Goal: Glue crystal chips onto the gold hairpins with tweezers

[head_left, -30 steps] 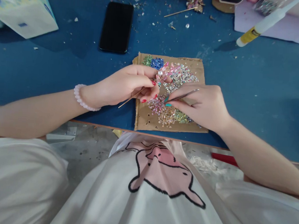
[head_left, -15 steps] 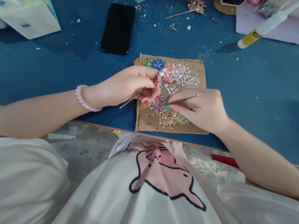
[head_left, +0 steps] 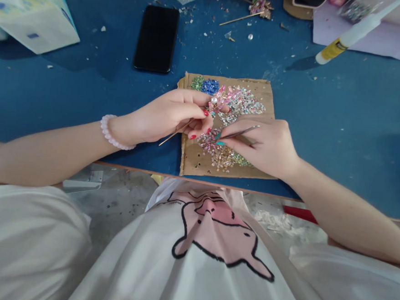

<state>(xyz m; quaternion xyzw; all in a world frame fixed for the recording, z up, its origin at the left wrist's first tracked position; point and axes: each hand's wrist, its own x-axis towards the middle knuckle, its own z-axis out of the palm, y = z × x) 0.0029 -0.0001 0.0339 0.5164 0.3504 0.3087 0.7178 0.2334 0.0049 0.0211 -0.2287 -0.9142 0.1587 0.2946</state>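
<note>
My left hand (head_left: 178,114) pinches a hairpin (head_left: 217,101), a gold stick with a pink flower ornament and a white pearl at its head. The bare end of the stick points down and left below the palm. My right hand (head_left: 265,143) is closed round metal tweezers (head_left: 240,132). Their tips are hidden by the fingers, low over a pile of pink stone chips (head_left: 207,141). Under both hands lies a piece of cardboard (head_left: 194,161) bearing heaps of chips: green, blue (head_left: 210,86), silvery multicolour (head_left: 249,102) and amber (head_left: 221,160).
A black phone (head_left: 156,39) lies behind the left hand. At the back left is a tissue box (head_left: 37,22). More gold hairpins (head_left: 256,5) and a loose pearl (head_left: 250,36) are at the back. A glue bottle (head_left: 333,49) stands at the back right.
My right hand with the tweezers has shifted slightly left, toward the pink chips. The left hand keeps its hold on the hairpin. The whole view has drifted a little.
</note>
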